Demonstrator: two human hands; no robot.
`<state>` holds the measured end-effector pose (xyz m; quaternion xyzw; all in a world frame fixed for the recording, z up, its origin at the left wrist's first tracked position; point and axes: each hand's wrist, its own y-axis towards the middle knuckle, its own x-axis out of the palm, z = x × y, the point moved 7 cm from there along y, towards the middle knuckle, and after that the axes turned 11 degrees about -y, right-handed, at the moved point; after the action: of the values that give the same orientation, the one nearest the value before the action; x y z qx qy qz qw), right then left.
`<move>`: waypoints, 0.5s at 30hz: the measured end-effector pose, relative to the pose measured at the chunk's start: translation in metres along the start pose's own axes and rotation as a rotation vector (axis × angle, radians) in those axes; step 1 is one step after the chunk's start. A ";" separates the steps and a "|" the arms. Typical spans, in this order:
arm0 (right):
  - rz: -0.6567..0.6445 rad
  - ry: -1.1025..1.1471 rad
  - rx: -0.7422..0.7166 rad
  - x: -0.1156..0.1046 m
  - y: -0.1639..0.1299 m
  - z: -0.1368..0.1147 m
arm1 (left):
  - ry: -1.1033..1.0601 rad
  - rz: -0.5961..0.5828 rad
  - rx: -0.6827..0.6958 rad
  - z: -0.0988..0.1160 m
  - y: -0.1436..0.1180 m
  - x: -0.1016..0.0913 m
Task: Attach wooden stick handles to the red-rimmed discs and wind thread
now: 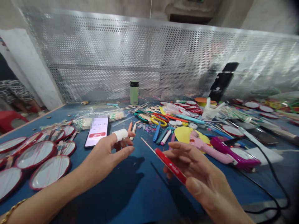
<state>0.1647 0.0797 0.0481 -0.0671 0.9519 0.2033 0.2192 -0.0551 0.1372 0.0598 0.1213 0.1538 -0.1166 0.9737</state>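
Note:
My left hand (109, 151) hovers above the blue table, its fingers loosely bent and apart with nothing in them. A white wrapping (120, 135) covers part of one finger. Just beyond its fingertips are an orange pen (130, 126) and a cream one. In my right hand (198, 171), between thumb and fingers, is a slim red piece lettered OPEN (170, 165). From its far end a thin pale stick (148, 144) points toward the left hand. Several capped markers (157, 133) lie past the right fingertips.
Red-rimmed discs (50, 171) and a lit phone (97, 132) lie left. At right are a purple corded device (234, 154), a pink tool (210, 151) and a black cable (277, 183). A green bottle (134, 92) stands before the perforated metal panel (112, 56).

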 end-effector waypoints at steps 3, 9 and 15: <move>0.051 0.236 -0.002 0.005 0.005 -0.004 | -0.124 0.100 -0.040 0.007 -0.009 -0.006; 0.223 0.292 -0.147 0.020 -0.007 -0.013 | -0.567 0.277 -0.114 0.002 -0.049 0.024; 0.435 -0.035 -0.387 0.033 -0.032 -0.028 | -0.993 0.222 -0.222 -0.004 -0.067 0.075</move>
<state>0.1312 0.0376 0.0450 0.1015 0.8836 0.4244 0.1701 -0.0042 0.0610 0.0178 -0.0371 -0.3288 -0.0390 0.9429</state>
